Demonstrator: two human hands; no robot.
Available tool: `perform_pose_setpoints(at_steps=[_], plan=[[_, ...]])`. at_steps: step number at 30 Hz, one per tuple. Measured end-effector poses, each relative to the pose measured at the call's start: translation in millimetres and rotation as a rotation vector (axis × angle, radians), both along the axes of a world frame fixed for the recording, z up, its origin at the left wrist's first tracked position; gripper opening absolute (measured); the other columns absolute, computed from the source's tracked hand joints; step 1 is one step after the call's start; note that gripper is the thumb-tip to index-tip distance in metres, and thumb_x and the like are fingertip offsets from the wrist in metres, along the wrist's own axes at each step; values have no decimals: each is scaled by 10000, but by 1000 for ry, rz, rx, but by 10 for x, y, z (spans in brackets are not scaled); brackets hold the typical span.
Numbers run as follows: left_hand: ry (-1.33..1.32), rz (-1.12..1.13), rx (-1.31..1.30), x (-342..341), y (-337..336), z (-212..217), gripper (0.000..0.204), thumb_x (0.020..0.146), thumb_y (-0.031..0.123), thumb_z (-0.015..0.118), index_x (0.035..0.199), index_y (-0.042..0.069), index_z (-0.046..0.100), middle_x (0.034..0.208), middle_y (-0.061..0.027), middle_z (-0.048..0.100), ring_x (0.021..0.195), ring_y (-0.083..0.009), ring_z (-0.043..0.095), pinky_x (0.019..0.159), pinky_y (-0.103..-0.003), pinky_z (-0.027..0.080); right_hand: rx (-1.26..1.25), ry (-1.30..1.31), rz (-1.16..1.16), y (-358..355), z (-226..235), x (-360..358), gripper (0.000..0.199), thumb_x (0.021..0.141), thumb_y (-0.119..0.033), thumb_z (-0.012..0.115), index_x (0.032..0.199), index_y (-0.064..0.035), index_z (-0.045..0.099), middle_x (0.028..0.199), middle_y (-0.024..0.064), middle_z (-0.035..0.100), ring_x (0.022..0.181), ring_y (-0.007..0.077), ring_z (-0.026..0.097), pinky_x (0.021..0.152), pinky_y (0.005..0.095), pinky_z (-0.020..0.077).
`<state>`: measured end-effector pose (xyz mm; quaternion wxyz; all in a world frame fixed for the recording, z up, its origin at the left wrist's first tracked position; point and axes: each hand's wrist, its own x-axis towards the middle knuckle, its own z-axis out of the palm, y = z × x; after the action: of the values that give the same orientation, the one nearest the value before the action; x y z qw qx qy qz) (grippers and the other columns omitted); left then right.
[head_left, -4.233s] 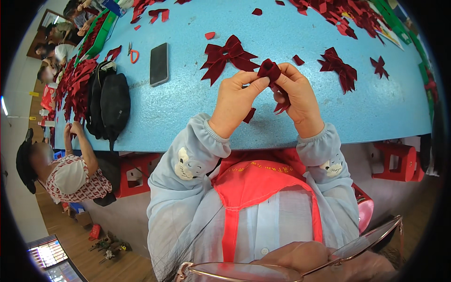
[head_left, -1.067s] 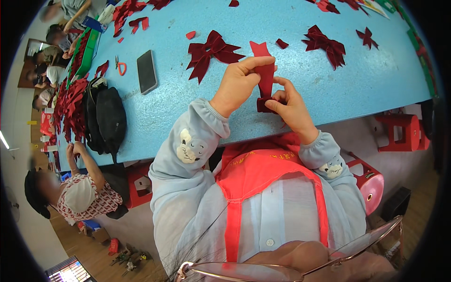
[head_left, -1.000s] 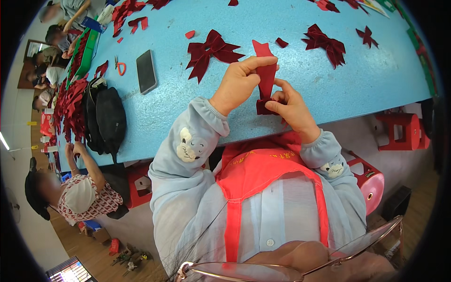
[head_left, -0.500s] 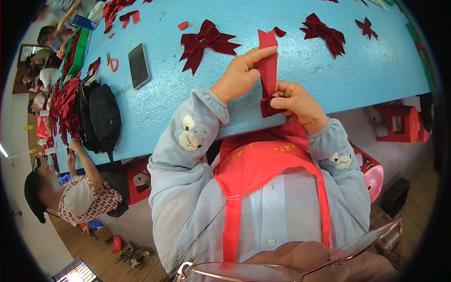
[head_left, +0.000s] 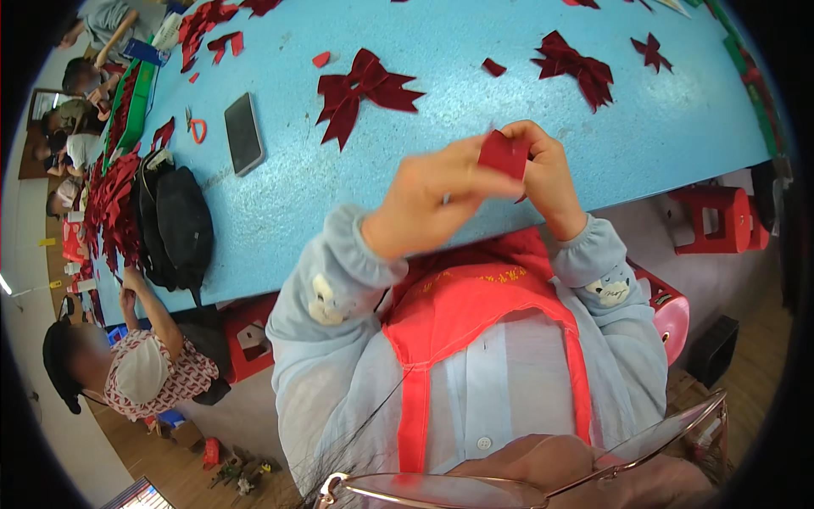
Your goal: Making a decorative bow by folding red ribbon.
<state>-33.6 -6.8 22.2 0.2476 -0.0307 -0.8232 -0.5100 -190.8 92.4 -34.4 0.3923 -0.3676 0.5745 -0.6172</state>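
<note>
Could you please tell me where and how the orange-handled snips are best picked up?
Probably by the orange handle, with the left hand coming from the near side: the snips lie with that handle toward the person and the metal blades pointing away.

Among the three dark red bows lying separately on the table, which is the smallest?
The rightmost bow: it is clearly smaller than the middle bow and the left bow, which lies nearest the phone.
</note>
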Motion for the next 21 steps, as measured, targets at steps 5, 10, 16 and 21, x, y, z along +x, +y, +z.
perform_pose_setpoints(at_steps=[5, 10, 16, 21], plan=[[184, 10, -427, 210, 178, -218, 208, 663, -58, 565, 807, 67, 648, 984, -77, 614, 987, -264, 564, 960, -422, 388, -145, 8, -176, -103, 85, -24, 114, 841, -32, 547, 954, -23, 558, 808, -3, 606, 664, 25, 536, 530, 159, 423], [208, 199, -361, 330, 105, -292, 110, 689, -12, 603, 776, 52, 627, 964, -73, 603, 968, -254, 557, 891, -391, 426, -261, 46, -149, -251, 301, 45, 130, 839, -24, 551, 969, -29, 552, 821, -2, 607, 662, 13, 527, 523, 150, 414], [86, 699, 110, 99, 113, -98, 117, 728, 75, 653, 830, 38, 608, 857, -79, 572, 840, -251, 537, 714, -333, 434, -316, 296, -140, -362, 459, 248, 147, 828, -12, 570, 973, -16, 549, 823, 9, 612, 694, 49, 558, 584, 176, 447], [94, 713, -3, 136, 1, -163, 175, 754, 100, 656, 898, 32, 585, 792, -70, 570, 746, -180, 533, 637, -281, 424, -288, 528, -177, -395, 487, 283, 173, 809, 30, 565, 978, -3, 552, 828, 30, 621, 723, 80, 580, 631, 204, 463]])
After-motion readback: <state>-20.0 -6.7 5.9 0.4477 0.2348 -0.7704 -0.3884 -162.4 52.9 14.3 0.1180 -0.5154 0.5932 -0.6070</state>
